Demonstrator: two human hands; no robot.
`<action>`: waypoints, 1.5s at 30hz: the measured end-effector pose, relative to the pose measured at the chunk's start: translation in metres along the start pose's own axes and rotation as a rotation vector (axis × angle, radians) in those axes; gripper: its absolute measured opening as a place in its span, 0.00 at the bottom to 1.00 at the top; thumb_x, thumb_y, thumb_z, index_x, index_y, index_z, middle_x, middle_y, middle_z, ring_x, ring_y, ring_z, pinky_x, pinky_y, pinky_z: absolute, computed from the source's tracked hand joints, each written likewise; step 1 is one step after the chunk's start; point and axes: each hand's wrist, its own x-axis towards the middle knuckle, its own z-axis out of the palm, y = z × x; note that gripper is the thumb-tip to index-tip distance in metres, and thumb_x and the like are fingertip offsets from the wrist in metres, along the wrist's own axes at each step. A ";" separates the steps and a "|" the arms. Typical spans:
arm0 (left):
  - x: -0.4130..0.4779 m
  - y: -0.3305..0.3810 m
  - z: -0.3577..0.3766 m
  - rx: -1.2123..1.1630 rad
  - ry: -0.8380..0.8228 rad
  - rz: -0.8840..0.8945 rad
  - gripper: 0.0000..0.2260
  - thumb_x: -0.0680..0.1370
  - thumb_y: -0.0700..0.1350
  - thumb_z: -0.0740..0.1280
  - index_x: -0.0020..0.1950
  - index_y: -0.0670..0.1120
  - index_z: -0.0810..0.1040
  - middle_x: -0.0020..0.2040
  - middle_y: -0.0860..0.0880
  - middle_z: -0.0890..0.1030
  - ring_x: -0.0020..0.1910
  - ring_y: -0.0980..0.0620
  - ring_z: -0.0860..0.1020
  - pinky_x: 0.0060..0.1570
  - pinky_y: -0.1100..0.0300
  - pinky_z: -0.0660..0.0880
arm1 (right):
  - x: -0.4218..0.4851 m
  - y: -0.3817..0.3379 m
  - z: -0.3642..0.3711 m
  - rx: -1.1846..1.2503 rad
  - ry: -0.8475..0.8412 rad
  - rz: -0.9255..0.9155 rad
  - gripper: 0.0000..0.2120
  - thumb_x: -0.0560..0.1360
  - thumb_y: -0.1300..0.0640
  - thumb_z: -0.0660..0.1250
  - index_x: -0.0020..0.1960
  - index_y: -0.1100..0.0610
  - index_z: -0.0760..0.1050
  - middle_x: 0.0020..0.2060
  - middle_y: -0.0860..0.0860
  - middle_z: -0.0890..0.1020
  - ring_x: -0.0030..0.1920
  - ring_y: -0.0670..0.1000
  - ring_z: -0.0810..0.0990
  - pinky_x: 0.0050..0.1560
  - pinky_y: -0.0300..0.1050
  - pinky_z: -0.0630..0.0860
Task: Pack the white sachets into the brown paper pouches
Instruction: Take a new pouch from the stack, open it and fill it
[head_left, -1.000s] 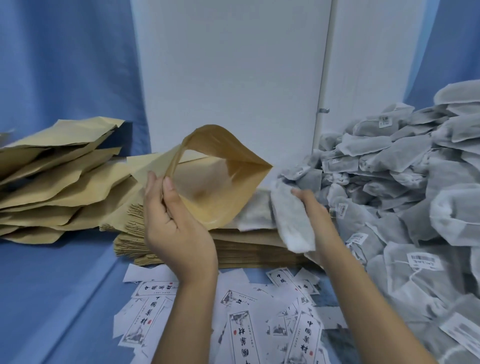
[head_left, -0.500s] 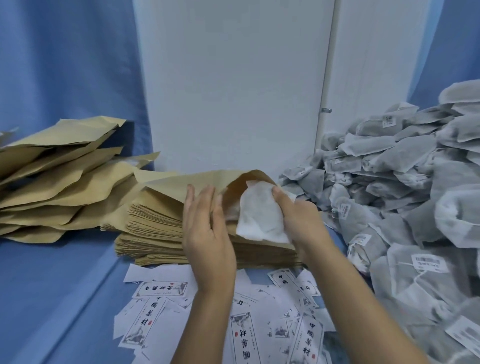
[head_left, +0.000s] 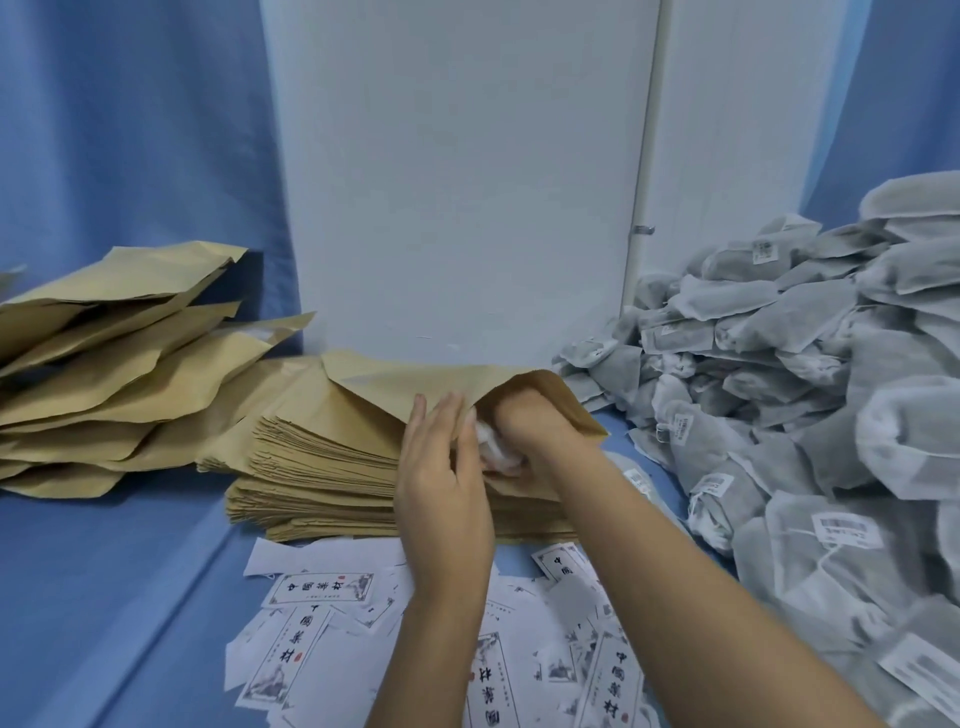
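A brown paper pouch (head_left: 415, 382) lies on top of a stack of flat pouches (head_left: 322, 467), its mouth facing right. My right hand (head_left: 524, 426) is inside that mouth, shut on a white sachet (head_left: 491, 447) of which only a crumpled bit shows. My left hand (head_left: 441, 467) rests with fingers spread on the pouch's near edge, holding the mouth apart. To the right rises a large heap of white sachets (head_left: 810, 374).
Filled brown pouches (head_left: 104, 343) are piled at the left. Printed paper labels (head_left: 322, 592) are scattered in front of the stack. A white panel (head_left: 457, 182) stands behind, with blue cloth (head_left: 104, 571) covering the surface and walls.
The pouch came down from mid-air onto the stack. My right hand carried the sachet from beside the heap into the pouch mouth and has pushed it deep inside.
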 end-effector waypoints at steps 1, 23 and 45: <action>0.003 -0.002 -0.002 -0.020 0.016 -0.037 0.13 0.80 0.46 0.61 0.61 0.45 0.79 0.60 0.59 0.76 0.69 0.62 0.65 0.62 0.76 0.62 | -0.004 0.002 -0.002 0.108 -0.062 0.047 0.11 0.80 0.60 0.54 0.46 0.61 0.74 0.43 0.55 0.78 0.50 0.55 0.76 0.54 0.47 0.76; 0.002 0.007 0.001 -0.050 -0.101 -0.129 0.12 0.80 0.49 0.62 0.60 0.50 0.81 0.62 0.55 0.78 0.68 0.61 0.68 0.56 0.82 0.60 | 0.015 0.003 0.009 -0.787 -0.041 -0.452 0.10 0.80 0.61 0.55 0.54 0.57 0.75 0.49 0.54 0.79 0.54 0.56 0.75 0.43 0.36 0.64; 0.002 0.018 0.003 -0.016 -0.179 -0.240 0.14 0.79 0.52 0.63 0.62 0.51 0.79 0.62 0.58 0.78 0.61 0.63 0.73 0.50 0.84 0.62 | -0.007 0.077 -0.053 -0.156 0.622 -0.949 0.11 0.70 0.54 0.53 0.32 0.56 0.68 0.26 0.49 0.71 0.29 0.49 0.67 0.30 0.43 0.63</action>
